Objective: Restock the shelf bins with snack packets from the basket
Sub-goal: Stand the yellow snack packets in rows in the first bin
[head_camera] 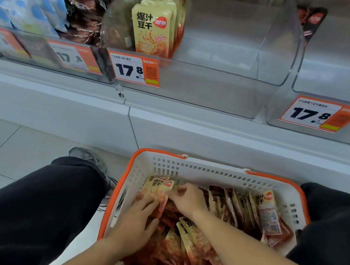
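Note:
A white basket with an orange rim [197,170] stands on the floor between my knees, full of yellow and red snack packets [197,248]. Both my hands are inside it. My left hand [136,218] holds the lower part of an upright stack of yellow packets [157,189] at the basket's left side. My right hand [189,197] grips the same stack from the right, fingers curled on its top edge. Above, a clear shelf bin [211,87] holds a few upright yellow packets [154,30] at its left.
A second clear bin [336,89] on the right holds one dark packet [310,23]. Bins on the left hold blue and brown packets [35,7]. Orange price tags reading 17.8 [133,69] hang on the bin fronts. My legs flank the basket.

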A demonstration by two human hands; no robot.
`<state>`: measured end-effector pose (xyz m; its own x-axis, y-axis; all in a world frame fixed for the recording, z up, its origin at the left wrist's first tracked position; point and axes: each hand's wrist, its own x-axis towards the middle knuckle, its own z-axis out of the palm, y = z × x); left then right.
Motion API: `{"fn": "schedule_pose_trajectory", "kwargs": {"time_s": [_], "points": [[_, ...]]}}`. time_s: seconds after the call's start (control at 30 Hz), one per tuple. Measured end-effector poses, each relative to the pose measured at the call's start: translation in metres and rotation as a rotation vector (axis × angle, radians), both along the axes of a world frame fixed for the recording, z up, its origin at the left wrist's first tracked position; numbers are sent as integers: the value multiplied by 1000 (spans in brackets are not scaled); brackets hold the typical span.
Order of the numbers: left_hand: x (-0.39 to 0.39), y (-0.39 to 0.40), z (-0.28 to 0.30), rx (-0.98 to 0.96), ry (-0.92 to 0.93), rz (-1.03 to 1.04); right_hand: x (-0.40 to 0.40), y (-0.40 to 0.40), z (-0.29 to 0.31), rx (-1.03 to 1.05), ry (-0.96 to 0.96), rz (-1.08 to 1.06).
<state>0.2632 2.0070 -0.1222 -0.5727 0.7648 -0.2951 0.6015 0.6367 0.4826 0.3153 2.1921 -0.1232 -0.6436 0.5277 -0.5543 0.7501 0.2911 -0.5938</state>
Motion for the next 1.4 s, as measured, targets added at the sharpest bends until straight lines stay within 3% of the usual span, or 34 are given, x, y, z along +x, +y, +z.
{"fn": "schedule_pose_trajectory", "kwargs": {"time_s": [0.1,0.2,0.33,0.43,0.53,0.8,0.97,1.13,1.23,1.4], "points": [[6,2,12,6,51,-83,-4,4,-2,-35,17,23],[3,7,20,88,-26,-47,-8,12,-4,-109,48,2],[-9,22,41,255,-94,239,-14,25,16,-239,127,22],[-31,38,74,245,-343,435,-15,36,47,-289,214,132],[-64,47,107,147,-458,289,-17,44,82,-332,304,217],[-119,76,241,182,-369,-35,-33,65,182,-382,590,193],[-129,85,273,397,-358,-30,-41,71,232,-151,799,178],[-125,97,285,727,-154,11,-48,70,272,153,931,272],[-126,95,286,781,-53,9,-53,72,282,275,963,238],[-142,86,277,820,161,184,-70,71,309,394,1091,87]]}}
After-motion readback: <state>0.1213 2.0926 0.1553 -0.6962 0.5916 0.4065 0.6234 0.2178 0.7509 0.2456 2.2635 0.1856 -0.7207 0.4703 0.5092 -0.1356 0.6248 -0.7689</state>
